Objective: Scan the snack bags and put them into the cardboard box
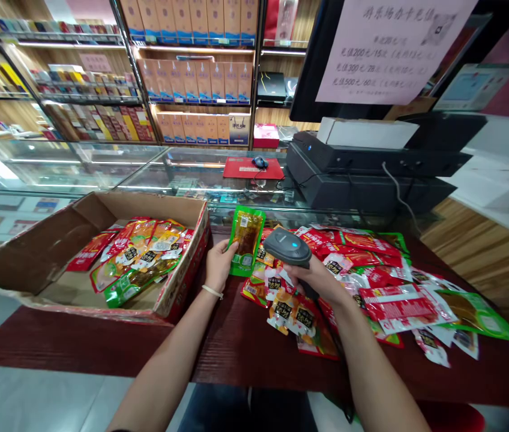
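My left hand grips a green snack packet by its left edge and holds it upright above the dark red table. My right hand is closed around a grey handheld barcode scanner, whose head points at the packet from the right. Below and to the right of both hands lies a loose heap of red, orange and green snack packets. An open cardboard box at my left holds several more packets.
A black cash register with a printer stands behind the heap, with a paper notice on its screen. Glass display counters and shelves of boxed goods fill the back. A red mat with a mouse lies on the glass.
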`<move>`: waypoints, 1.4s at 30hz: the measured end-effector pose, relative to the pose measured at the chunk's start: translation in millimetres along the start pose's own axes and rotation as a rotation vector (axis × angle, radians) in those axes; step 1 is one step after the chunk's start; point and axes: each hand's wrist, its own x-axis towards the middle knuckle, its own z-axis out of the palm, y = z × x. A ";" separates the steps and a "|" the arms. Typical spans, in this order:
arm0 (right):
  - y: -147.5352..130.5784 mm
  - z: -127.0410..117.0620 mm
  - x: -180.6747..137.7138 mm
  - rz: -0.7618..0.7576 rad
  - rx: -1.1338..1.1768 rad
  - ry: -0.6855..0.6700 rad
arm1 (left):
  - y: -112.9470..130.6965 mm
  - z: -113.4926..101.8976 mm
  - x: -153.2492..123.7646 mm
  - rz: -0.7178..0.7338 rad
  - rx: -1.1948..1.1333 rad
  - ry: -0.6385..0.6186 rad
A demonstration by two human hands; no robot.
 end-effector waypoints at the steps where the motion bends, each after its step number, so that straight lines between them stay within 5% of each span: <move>1: 0.2 0.1 0.1 -0.004 0.007 0.002 | 0.0 0.1 -0.3 0.001 0.006 -0.008; 12: -7.4 3.4 -1.6 -0.085 0.122 0.061 | -0.9 3.4 -1.2 0.101 0.065 0.006; 15: -7.6 0.7 -2.1 -0.110 0.210 0.149 | 25.3 13.6 -12.9 0.195 0.143 0.006; 20: -5.9 -8.6 -3.2 -0.179 0.343 0.161 | 111.8 15.6 -41.9 0.461 0.336 -0.003; 25: -1.6 -14.0 -3.1 -0.185 0.358 0.160 | 182.5 -41.8 -50.9 0.675 0.892 0.212; 30: 2.8 -14.1 0.5 -0.192 0.366 0.150 | 196.1 -118.0 -39.9 0.630 1.348 0.583; 36: -1.8 -11.0 0.3 -0.197 0.365 0.161 | 170.9 -149.7 -29.8 0.413 1.277 0.276; 42: -6.3 -16.0 -4.7 -0.185 0.336 0.185 | 168.0 -104.9 -41.0 0.521 1.222 0.177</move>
